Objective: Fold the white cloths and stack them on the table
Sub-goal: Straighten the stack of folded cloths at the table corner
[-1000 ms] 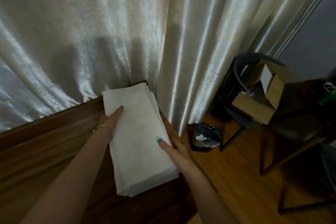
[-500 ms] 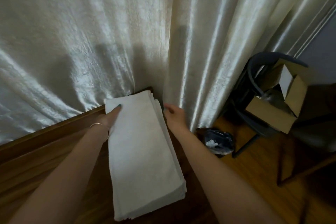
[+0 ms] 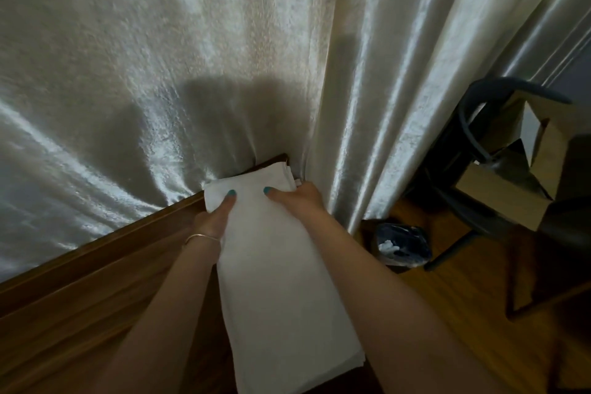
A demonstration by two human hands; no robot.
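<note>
Now both hands, left (image 3: 213, 217) and right (image 3: 299, 200), pressed flat, gripping nothing, on stack of folded white cloths (image 3: 281, 291) at tabletop (image 3: 96, 291) twelve o'clock corner, right newly joined, squaring nearly done

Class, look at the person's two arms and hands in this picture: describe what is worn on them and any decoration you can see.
Both forearms are bare, with no sleeves in view. The left hand has a thin gold-coloured bangle around the wrist. The right hand shows nothing worn at the wrist. The fingernails that show, one on each hand, are painted teal. No rings, watch or gloves can be seen.
</note>
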